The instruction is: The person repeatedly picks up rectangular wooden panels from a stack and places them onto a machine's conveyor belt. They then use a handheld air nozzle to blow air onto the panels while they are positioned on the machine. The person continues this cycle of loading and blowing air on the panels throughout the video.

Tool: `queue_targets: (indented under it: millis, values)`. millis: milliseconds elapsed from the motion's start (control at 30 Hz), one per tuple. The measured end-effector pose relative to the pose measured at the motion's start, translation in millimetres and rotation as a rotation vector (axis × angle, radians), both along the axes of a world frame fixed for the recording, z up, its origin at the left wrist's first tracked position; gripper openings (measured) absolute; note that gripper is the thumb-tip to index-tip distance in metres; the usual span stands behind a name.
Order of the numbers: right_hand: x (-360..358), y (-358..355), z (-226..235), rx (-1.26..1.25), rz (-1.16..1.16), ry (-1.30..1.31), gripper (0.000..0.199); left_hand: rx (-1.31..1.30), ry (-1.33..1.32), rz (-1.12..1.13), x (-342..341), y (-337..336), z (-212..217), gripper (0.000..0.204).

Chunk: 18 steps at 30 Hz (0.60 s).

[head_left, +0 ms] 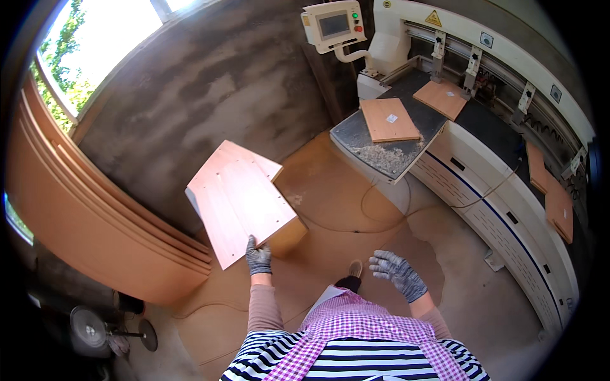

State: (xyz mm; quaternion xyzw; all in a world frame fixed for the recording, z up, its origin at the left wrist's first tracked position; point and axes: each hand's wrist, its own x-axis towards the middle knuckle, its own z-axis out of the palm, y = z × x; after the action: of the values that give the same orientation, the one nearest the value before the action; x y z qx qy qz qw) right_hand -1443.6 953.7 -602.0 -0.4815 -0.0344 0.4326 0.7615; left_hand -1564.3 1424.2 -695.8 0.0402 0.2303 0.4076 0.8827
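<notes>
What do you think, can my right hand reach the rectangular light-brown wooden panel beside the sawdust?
Probably not without stepping closer: your grey-gloved right hand looks empty and unobstructed, but brown floor lies between it and the panel.

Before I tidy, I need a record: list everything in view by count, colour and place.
Top board: one, pink, on pile
Pile: one, brown, centre
Small boards: at least four, orange, on machine
Machine: one, white, right
Sawdust: one patch, pale, on machine
Screen: one, grey, top
Tall panels: several, brown, left
Window: at least one, bright, upper left
Wall: one, grey, behind pile
Floor: one, brown, below
Cable: one or more, brown, floor
Discs: two, grey, lower left
Apron: one, pink check, bottom
Shirt: one, black-white striped, bottom
Shoe: one, brown, lower centre
Left hand: one, grey glove, gripping top board
Right hand: one, grey glove, open over floor
</notes>
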Motion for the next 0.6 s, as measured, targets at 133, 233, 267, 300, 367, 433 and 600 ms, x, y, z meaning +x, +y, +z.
queue_targets:
  millis: [133, 233, 267, 300, 367, 433, 600]
  values:
    - [90, 28, -27, -0.054, 0.072, 0.022, 0.047, 0.106, 0.257, -0.002, 17, 68, -44, 0.041]
    - [161, 17, -41, -0.109, 0.032, 0.067, 0.043, -0.141, 0.128, 0.046, 79, 82, -23, 0.047]
    - [180, 18, -37, -0.141, 0.038, 0.097, 0.043, 0.189, 0.413, -0.035, 59, 103, -42, 0.047]
    - [205, 17, -35, -0.172, 0.027, 0.111, 0.043, 0.404, 0.588, -0.091, 51, 114, -58, 0.045]
    - [256, 0, -60, -0.280, -0.060, 0.100, 0.042, 0.694, 0.884, -0.132, 48, 126, -71, 0.040]
    - [301, -35, -83, -0.360, -0.219, 0.105, 0.041, 0.755, 1.058, -0.125, 66, 125, -65, 0.039]
    - [432, -149, -131, -0.500, -0.755, 0.125, 0.033, 0.873, 1.248, -0.144, 67, 150, -74, 0.043]
